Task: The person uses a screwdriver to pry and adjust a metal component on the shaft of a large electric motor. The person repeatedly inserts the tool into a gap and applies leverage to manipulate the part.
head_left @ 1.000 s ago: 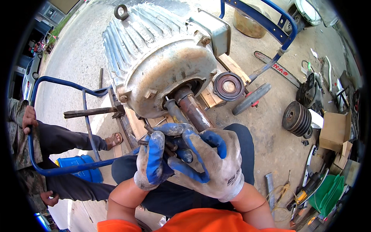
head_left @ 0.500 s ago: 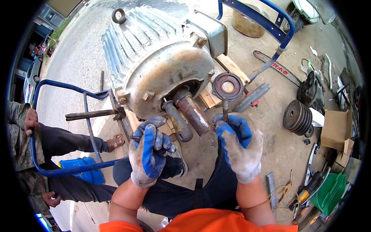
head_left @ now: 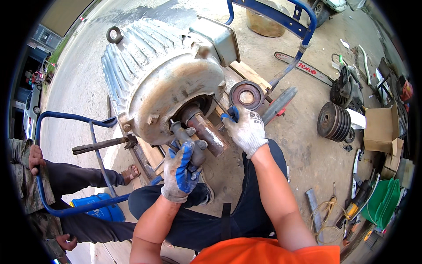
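A large ribbed grey electric motor [head_left: 162, 75] lies on wooden planks, its rusty shaft [head_left: 207, 133] pointing toward me. My left hand [head_left: 183, 169], in a blue and grey glove, is closed around a thick grey metal tool [head_left: 179, 132] held against the end plate just left of the shaft. To the right of the shaft my right hand [head_left: 247, 130], in a grey glove, pinches a thin dark metal rod [head_left: 221, 107] whose tip reaches in beside the shaft's base. My legs are folded under the motor's front.
A rusty round cover [head_left: 247, 94] leans right of the motor. A blue trolley frame [head_left: 66, 132] is gripped by another person's hand [head_left: 34, 157] at the left. A grooved pulley [head_left: 332, 121], chainsaw bar [head_left: 303, 68], cardboard box [head_left: 383, 128] and loose tools [head_left: 351, 207] lie at the right.
My hands, joined below the shaft a second ago, have parted. The left one rose to the grey tool left of the shaft; the right one carried the thin rod up to the end plate.
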